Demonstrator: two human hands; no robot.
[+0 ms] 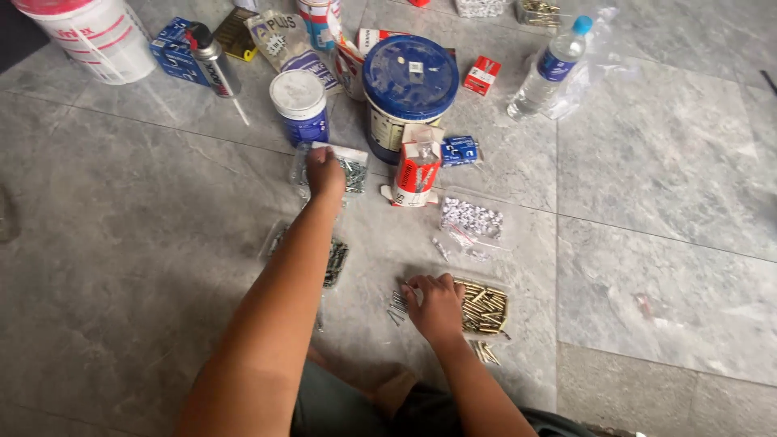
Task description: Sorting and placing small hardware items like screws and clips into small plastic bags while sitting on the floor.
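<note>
My left hand (324, 172) reaches forward and rests on a clear plastic bag of dark screws (354, 171) on the grey tiled floor. Whether the fingers grip the bag is hidden. My right hand (435, 306) lies lower, fingers curled over a small heap of grey screws (396, 304), right beside a pile of brass-coloured screws (484, 308). Under my left forearm lies another clear bag of dark screws (336, 261).
A blue-lidded paint can (409, 81), a small white-lidded tub (299, 103), an opened red-and-white carton (417, 168), a bag of small white parts (472, 218), a spray can (212, 58), a white bucket (93, 36), a water bottle (548, 71) and blue boxes (174, 48) stand on the floor.
</note>
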